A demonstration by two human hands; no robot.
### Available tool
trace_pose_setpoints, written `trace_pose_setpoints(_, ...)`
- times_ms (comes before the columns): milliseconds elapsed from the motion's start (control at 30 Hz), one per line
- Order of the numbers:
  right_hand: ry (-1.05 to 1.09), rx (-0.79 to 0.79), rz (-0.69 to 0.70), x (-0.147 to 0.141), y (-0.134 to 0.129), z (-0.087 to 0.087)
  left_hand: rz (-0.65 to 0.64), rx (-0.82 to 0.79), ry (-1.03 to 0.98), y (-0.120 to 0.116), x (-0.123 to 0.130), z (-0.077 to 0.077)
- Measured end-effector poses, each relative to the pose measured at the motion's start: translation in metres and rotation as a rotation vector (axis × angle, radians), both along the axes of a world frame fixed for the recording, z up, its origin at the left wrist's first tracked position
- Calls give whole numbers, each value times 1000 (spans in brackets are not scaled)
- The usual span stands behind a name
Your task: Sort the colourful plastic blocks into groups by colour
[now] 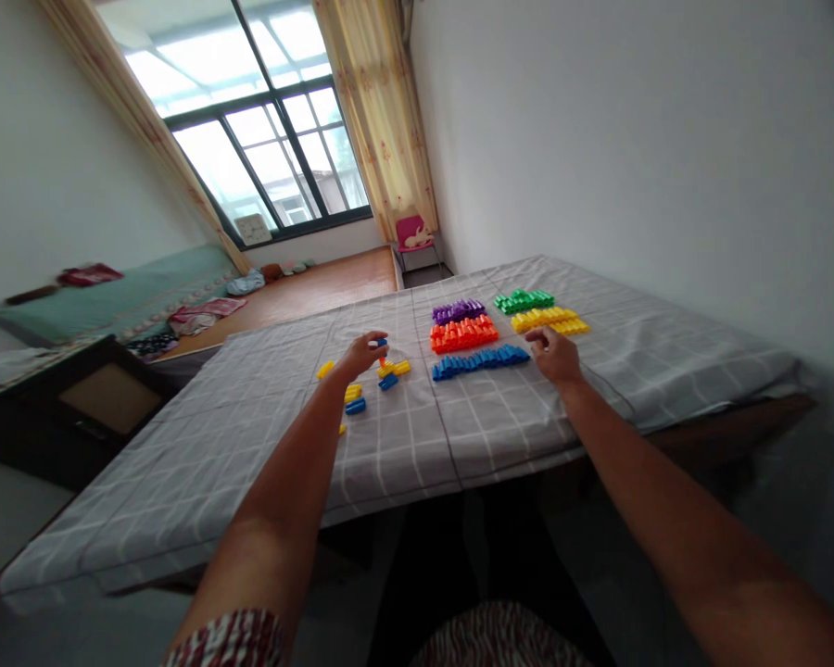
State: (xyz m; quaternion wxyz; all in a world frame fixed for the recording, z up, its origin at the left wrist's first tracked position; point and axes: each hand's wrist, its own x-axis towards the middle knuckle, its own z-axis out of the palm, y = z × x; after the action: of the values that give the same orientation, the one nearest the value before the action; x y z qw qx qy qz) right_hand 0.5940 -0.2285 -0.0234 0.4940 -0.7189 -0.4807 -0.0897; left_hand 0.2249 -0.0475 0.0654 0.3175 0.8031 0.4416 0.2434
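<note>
My left hand (361, 356) is pinched on a blue plastic piece (381, 343) above the loose pieces on the left. Just under its fingertips stands an orange piece (382, 360), close to yellow pieces (398, 369) and a blue one (387, 382). Nearer me lie another blue piece (355, 406) and a yellow piece (352, 393). My right hand (557, 358) hovers at the right end of a row of blue pieces (479, 362). Its fingers are loosely bent and slightly apart, with nothing visible between them.
Behind the blue row lie orange (463, 333), purple (458, 310), yellow (550, 320) and green (524, 301) groups. All rest on a grey checked cloth (403, 445) over the table. A white wall (612, 157) borders the right side. A dark cabinet (62, 408) stands left.
</note>
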Motion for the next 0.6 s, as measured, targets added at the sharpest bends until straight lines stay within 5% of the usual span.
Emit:
trace_pose_setpoints(200,-7,-3,2,-1,1,0,174,-20,-112,5,-22,-12)
trace_pose_setpoints(367,-22,-4,-1,1,1,-2,296,104,-59,7,-35,-7)
trace_pose_setpoints(467,1,-6,-6,1,1,-1,183,155,-83,3,-26,-1)
trace_pose_setpoints(600,30,-25,-1,0,-1,2,-133,96,-130,-21,22,4)
